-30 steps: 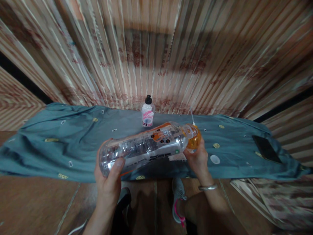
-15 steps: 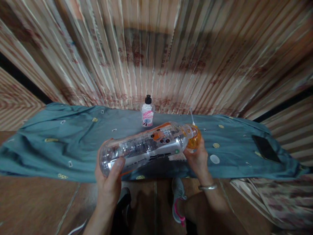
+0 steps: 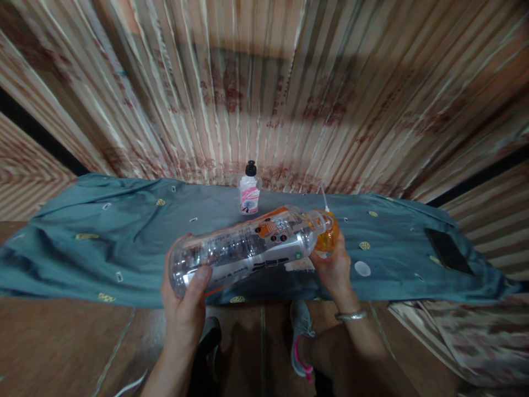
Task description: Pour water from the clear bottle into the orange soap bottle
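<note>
Next to nothing has moved since the frame 0.5 seconds earlier: we see our 2 hands in the same pose, and only the view has shifted by a hair. Our left hand point(image 3: 185, 289) is wrapped around the base end of a large clear plastic bottle point(image 3: 243, 253), thumb on the near side. The bottle lies tilted in the air above a teal patterned cloth point(image 3: 136, 248), its neck at a rounded amber see-through container point(image 3: 329, 238). Our right hand point(image 3: 334, 267) is closed around that container; whether its fingers also touch the neck, we cannot tell. On the bottle's label we make out an orange picture, dark round marks, a small green square and black lettering too blurred to read. Beyond it stands a small clear bottle with a black cap point(image 3: 249, 196), its pink-and-white label also illegible to us. Right of our right hand lie a white disc point(image 3: 362, 268) and, farther off, a flat black phone point(image 3: 448, 251).
</note>
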Demonstrator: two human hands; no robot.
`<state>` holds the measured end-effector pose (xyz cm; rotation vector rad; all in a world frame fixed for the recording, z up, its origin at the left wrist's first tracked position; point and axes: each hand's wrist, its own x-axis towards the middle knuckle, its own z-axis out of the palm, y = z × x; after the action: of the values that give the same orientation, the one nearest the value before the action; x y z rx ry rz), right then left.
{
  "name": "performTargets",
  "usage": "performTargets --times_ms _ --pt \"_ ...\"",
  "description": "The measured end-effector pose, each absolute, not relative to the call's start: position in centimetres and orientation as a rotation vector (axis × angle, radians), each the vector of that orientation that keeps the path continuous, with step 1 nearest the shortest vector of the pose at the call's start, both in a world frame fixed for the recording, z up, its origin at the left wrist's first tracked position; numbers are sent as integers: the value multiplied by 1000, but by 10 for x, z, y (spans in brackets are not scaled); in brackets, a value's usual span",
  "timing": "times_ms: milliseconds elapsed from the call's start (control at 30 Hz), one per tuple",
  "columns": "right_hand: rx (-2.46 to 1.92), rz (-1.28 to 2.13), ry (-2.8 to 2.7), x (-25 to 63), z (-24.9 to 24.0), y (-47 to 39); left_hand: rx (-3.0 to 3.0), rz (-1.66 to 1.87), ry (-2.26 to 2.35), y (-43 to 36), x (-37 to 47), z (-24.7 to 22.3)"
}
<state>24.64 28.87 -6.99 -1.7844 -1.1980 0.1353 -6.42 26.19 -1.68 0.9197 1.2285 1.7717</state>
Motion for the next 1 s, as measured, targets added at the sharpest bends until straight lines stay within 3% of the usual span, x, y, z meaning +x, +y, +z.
performTargets --times_ms 1000 --pt "-1759 140 -1223 248 -71 288 781 1826 1229 264 -53 -6"
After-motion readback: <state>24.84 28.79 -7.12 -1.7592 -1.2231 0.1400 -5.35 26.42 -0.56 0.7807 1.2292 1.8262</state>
